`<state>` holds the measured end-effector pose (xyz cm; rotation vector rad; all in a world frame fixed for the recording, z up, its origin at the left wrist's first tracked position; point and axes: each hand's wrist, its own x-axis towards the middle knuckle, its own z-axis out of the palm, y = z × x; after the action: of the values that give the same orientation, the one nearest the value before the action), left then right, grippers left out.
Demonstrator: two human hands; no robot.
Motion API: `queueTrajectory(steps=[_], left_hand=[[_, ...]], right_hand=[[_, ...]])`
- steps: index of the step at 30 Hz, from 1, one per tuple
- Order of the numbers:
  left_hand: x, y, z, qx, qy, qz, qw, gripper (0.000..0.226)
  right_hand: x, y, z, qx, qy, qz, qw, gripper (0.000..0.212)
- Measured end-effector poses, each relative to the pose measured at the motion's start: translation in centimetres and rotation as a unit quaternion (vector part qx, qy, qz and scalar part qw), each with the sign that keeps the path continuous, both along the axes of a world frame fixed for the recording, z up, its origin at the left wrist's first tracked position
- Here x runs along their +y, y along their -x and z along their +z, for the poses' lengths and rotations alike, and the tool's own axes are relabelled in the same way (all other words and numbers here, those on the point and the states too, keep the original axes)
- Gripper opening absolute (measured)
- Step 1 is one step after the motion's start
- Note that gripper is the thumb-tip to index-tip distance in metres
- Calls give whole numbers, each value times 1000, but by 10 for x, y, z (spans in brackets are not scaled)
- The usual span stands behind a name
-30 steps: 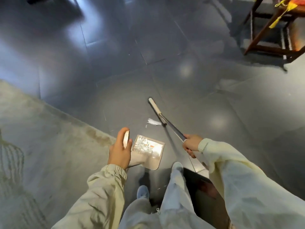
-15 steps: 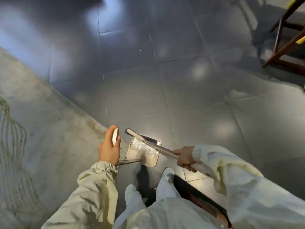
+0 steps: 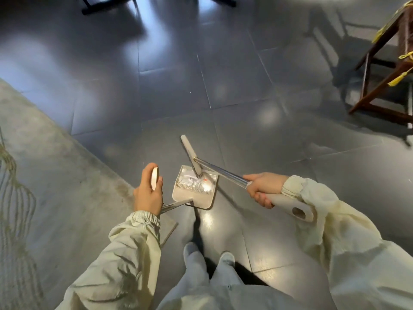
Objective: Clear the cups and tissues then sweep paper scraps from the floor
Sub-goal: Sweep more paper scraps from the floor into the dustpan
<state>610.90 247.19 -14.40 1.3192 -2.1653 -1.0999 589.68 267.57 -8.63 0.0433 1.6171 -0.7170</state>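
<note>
A beige dustpan (image 3: pixel 196 198) stands on the dark tiled floor in front of my feet, with white paper scraps (image 3: pixel 192 180) lying inside it. My left hand (image 3: pixel 148 193) grips the top of the dustpan's long handle (image 3: pixel 154 179). My right hand (image 3: pixel 263 189) grips the broom handle (image 3: pixel 223 172) near its beige end. The broom head (image 3: pixel 190 153) lies across the dustpan's far lip, its bristles touching the scraps.
A grey rug (image 3: pixel 44 175) with a fringe covers the floor at left, its edge close beside the dustpan. A wooden chair (image 3: pixel 384 81) with yellow tassels stands at the far right. Dark furniture legs (image 3: pixel 100 3) show at the top. My feet (image 3: pixel 207 258) stand just behind the dustpan.
The broom swept a white scrap from the floor into the dustpan, then its head swung out to the pan's far lip. The view shifted as I moved.
</note>
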Motion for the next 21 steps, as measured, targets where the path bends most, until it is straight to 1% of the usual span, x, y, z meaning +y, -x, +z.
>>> queueTrajectory(steps=[3,5,7,8,10,12,14,16,17,19,20,21], left_hand=[[-25,33,5,16,8,10,1000,38],[-45,60,5,17,10,12,1000,37],[-67,90,4,22,6,15,1000,36],[-80,104,2,23,3,18,1000,36],[-107,135,0,28,-5,19,999,36],[-137,166,-2,30,-12,15,999,35],[-165,193,-3,25,-18,15,999,35],[-195,222,1,24,-26,18,999,36],[-210,235,0,21,-28,20,999,36],[-238,264,-3,17,-30,24,999,36],[-251,279,-3,16,-34,28,999,35],[-264,294,-4,17,-37,32,999,35]], right_hand=[[-29,36,0,-9,23,-70,997,62],[-54,66,-2,-19,38,-103,994,53],[-83,97,-7,-23,39,-121,992,48],[-98,111,-11,-22,38,-126,991,48],[-131,139,-20,-13,48,-121,991,56],[-163,162,-33,23,60,-93,994,66],[-192,181,-46,57,53,-74,994,66],[-223,207,-58,38,43,-86,995,49],[-238,222,-62,30,34,-92,995,44],[-270,259,-66,18,20,-102,994,44],[-285,279,-68,11,16,-99,995,39],[-300,299,-68,7,10,-95,995,29]])
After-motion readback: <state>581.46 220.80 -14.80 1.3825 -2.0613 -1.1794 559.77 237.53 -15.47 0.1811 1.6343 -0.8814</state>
